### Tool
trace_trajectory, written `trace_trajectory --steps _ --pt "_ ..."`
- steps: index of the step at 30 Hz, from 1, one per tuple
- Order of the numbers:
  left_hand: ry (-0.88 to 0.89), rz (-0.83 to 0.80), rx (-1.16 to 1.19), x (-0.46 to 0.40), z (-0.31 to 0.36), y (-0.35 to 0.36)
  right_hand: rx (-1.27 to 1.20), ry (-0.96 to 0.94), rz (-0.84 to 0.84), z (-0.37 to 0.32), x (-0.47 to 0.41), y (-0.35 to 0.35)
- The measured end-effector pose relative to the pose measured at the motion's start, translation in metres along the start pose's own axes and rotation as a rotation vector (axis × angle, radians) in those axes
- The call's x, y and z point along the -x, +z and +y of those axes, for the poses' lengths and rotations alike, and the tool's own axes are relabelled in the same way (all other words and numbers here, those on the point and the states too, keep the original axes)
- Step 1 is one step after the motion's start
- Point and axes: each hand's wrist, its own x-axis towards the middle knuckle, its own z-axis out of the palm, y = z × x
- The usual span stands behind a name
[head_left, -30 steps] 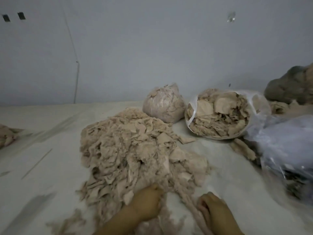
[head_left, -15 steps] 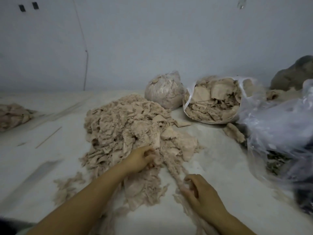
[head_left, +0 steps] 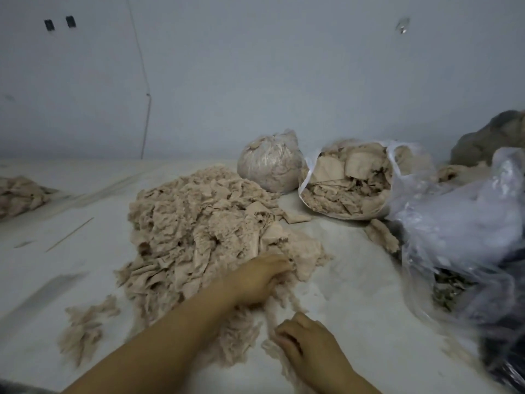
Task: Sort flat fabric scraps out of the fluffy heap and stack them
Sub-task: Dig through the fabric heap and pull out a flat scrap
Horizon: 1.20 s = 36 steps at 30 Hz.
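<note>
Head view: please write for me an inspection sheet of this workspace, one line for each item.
Surface: pale tabletop, dusty, a thin stick lying at the left.
Job's things: large fluffy heap of beige scraps in the middle; small tuft apart at front left; another scrap pile at the far left edge.
Clutter: tied full bag; open bag of flat scraps; crumpled clear plastic bags at right; dark bundle behind them.
Hands: left hand digs its curled fingers into the heap's near edge; right hand pinches a fluffy strand.
Cables: one thin cable runs down the wall.
Surroundings: plain grey wall, two dark marks at upper left.
</note>
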Motion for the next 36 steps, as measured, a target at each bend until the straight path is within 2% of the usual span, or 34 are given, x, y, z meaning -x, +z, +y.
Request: trace_trajectory --steps 4,6,11,15,17,18,20,21,23,26,28,30,31,33,36 --pt "-0.100 -0.136 -0.210 -0.026 -0.001 0.030 -0.171 0.058 0.028 0.002 0.001 -0.005" --pt "-0.088 -0.088 -0.179 -0.012 -0.009 0.037 -0.240 0.090 0.091 0.004 0.003 -0.008" --pt "-0.032 -0.004 0.037 0.042 -0.037 0.039 -0.219 0.178 0.146 0.008 0.006 -0.010" --pt "-0.192 0.124 0.455 0.054 -0.037 0.004 -0.247 0.227 0.197 0.007 0.008 -0.014" --pt "-0.201 0.037 0.640 0.063 -0.041 -0.014 -0.245 0.210 0.251 0.006 0.010 -0.014" --pt "-0.175 -0.076 0.593 0.070 -0.046 -0.020 -0.242 0.194 0.299 0.003 0.010 -0.014" --pt "-0.100 -0.334 0.280 0.081 -0.056 -0.023 -0.208 0.114 0.342 -0.006 0.003 -0.012" --pt "-0.050 -0.390 0.167 0.083 -0.061 -0.020 -0.186 0.055 0.295 -0.013 -0.002 -0.011" --pt "-0.011 -0.328 0.150 0.081 -0.069 -0.013 -0.131 -0.088 0.142 -0.029 -0.018 -0.002" --pt "-0.115 -0.130 0.382 0.072 -0.070 -0.011 -0.052 -0.236 -0.020 -0.047 -0.042 0.016" --pt "-0.157 -0.056 0.564 0.065 -0.070 -0.010 -0.045 -0.210 0.010 -0.052 -0.056 0.022" --pt "-0.196 -0.005 0.642 0.061 -0.072 -0.008 -0.103 -0.189 0.155 -0.053 -0.066 0.024" --pt "-0.224 0.025 0.674 0.059 -0.075 -0.007 -0.144 -0.148 0.229 -0.050 -0.069 0.024" --pt "-0.301 0.080 0.803 0.059 -0.078 -0.007 -0.302 0.080 0.331 -0.041 -0.072 0.022" --pt "-0.420 0.204 1.071 0.061 -0.083 -0.013 -0.729 0.377 0.359 -0.025 -0.069 0.017"
